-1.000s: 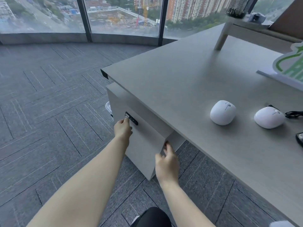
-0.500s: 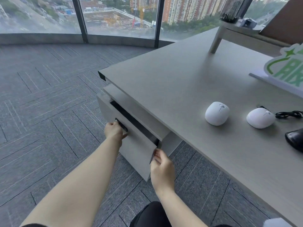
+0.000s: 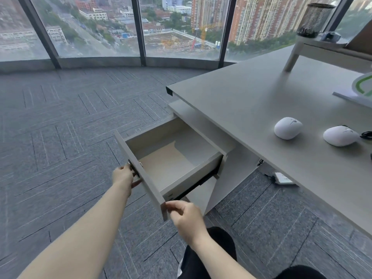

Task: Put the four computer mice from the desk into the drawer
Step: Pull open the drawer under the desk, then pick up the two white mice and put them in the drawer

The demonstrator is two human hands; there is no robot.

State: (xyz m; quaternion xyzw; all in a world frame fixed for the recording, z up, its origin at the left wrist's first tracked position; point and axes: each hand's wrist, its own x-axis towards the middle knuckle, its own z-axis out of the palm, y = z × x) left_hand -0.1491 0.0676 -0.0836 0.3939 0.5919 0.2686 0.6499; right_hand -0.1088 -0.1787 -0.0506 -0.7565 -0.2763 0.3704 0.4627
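Observation:
The grey drawer (image 3: pixel 141 168) under the desk's left end stands pulled far out, and its pale inside holds nothing. My left hand (image 3: pixel 123 176) grips the dark handle on the drawer front. My right hand (image 3: pixel 186 217) pinches the near lower corner of that front panel. Two white computer mice lie on the desk (image 3: pixel 231 101) at the right: a round one (image 3: pixel 288 128) and, beside it, an oval one (image 3: pixel 340 135). A dark object at the right frame edge is cut off.
A black cable (image 3: pixel 366 135) lies right of the oval mouse. A green and white sign (image 3: pixel 360 87) and a white riser (image 3: pixel 314 47) with a mesh pen holder (image 3: pixel 314 19) stand at the back right. A white power strip (image 3: pixel 282 178) lies on the carpet under the desk.
The drawer has gone from shut to barely open to far out, drawn toward me by both hands. My view has shifted left, cutting off the dark object at the right edge.

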